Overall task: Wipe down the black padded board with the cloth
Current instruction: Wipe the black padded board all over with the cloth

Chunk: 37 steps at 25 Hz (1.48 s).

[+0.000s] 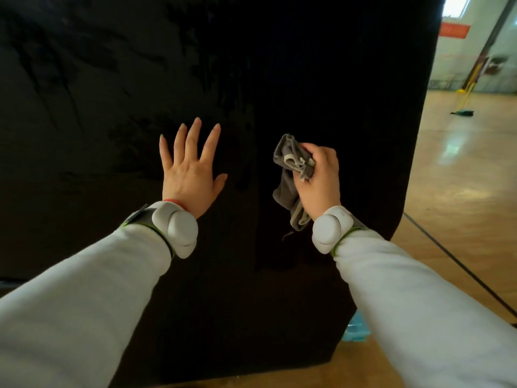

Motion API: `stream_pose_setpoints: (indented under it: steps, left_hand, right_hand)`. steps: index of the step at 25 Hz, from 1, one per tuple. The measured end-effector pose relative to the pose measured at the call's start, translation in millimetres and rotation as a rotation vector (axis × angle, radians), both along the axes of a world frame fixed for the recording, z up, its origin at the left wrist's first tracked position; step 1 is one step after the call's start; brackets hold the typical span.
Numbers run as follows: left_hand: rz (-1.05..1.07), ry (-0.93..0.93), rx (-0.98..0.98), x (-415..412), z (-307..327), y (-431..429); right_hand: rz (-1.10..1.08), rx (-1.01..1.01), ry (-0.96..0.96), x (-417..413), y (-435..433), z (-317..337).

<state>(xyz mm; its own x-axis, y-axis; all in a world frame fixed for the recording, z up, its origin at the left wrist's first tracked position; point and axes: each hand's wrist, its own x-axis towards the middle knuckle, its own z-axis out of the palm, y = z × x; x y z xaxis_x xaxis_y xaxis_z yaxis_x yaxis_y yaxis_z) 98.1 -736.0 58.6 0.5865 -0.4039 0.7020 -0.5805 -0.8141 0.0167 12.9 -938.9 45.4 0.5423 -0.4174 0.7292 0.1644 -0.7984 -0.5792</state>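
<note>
The black padded board (321, 65) stands upright and fills most of the view, its right edge running down the frame. My left hand (190, 170) lies flat against it with fingers spread and straight. To its right, my right hand (319, 177) grips a crumpled grey cloth (288, 175) in front of the board; loose ends of the cloth hang down past my wrist. Whether the cloth touches the board I cannot tell. Both wrists wear white bands over grey sleeves.
A wooden gym floor (461, 177) with a dark line lies to the right of the board. A yellow-handled mop (463, 106) rests on the floor far back. Something light blue (355, 330) sits at the board's lower right corner.
</note>
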Motion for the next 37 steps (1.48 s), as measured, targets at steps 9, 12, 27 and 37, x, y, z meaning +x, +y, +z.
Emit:
stream_pose_setpoints:
  steps: [9, 12, 27, 37]
  left_hand:
    - [0.001, -0.047, -0.066, 5.6, 69.4, 12.8]
    - [-0.045, -0.049, -0.092, 9.0, 94.7, 17.6]
    - [-0.075, -0.234, -0.133, 39.7, 230.8, 24.2]
    - [-0.001, -0.183, -0.089, 59.2, 267.7, 17.9]
  right_hand:
    - [0.016, -0.040, -0.078, 6.1, 15.8, 74.9]
    - [0.013, -0.034, -0.109, 7.4, 23.9, 99.7]
    - [-0.118, -0.172, -0.292, 27.2, 33.2, 247.5]
    - [-0.255, -0.275, -0.357, 33.1, 30.0, 320.2]
